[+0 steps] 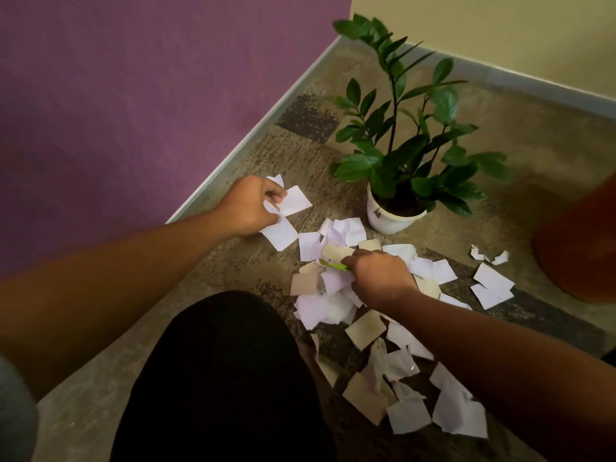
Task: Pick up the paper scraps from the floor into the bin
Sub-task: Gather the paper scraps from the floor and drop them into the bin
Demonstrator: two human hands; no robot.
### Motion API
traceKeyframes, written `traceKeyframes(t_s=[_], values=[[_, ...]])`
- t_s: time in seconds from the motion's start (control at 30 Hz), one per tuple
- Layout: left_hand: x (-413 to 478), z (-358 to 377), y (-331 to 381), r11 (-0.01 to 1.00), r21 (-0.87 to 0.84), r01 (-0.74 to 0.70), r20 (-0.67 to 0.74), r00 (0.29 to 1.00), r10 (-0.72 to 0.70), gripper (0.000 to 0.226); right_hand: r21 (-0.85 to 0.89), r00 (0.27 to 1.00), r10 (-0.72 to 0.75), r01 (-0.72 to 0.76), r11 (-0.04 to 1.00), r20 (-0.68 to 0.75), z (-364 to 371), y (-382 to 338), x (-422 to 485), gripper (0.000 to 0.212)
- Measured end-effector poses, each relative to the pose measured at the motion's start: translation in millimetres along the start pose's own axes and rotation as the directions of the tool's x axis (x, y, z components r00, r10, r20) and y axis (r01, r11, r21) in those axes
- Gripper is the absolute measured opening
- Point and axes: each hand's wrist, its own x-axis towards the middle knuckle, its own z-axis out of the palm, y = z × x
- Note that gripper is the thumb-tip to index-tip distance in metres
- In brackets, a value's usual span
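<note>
The left hand (248,205) pinches several white torn paper pieces (293,202) near the purple wall's skirting, fingers closed on them. The right hand (380,278) rests on the heap of white and cream paper scraps (333,295) on the patterned carpet (253,155) — closed around a thin green strip (335,265), seemingly. At the right edge stands a blurred reddish-brown container (580,248) — possibly the bin — beside a white-potted green plant (393,218).

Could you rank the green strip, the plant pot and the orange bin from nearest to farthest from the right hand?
1. Green strip: at the right hand's fingertips.
2. Plant pot: beyond the hand, slightly right.
3. Orange bin: far right edge.
</note>
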Motion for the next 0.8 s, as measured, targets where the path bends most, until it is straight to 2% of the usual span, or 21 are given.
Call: traceKeyframes(t_s=[0.2, 0.37, 0.6, 0.8], values=[[0.0, -20.5, 50.8, 0.993, -0.029, -0.116, 0.028, 0.993, 0.117, 0.049, 0.0, 0.999, 0.032, -0.032, 0.999, -0.029, -46.0, 23.6, -10.3, 0.035], [-8.4, -31.3, 93.4, 0.978, -0.033, -0.206, 0.046, 0.977, 0.208, 0.049, 0.038, 0.995, 0.074, -0.071, 0.997, -0.074, -89.4, 42.8, -26.6, 0.02], [-18.9, -40.8, 165.3, 0.923, -0.041, -0.384, 0.095, 0.918, 0.386, 0.047, 0.117, 0.983, 0.136, -0.122, 0.986, -0.122, -145.5, 86.3, -74.2, 0.002], [-22.5, -36.2, 229.8, 0.873, -0.082, -0.48, 0.116, 0.866, 0.487, 0.044, 0.139, 0.936, 0.271, -0.245, 0.959, -0.224, -182.3, 142.5, -120.2, 0.017]])
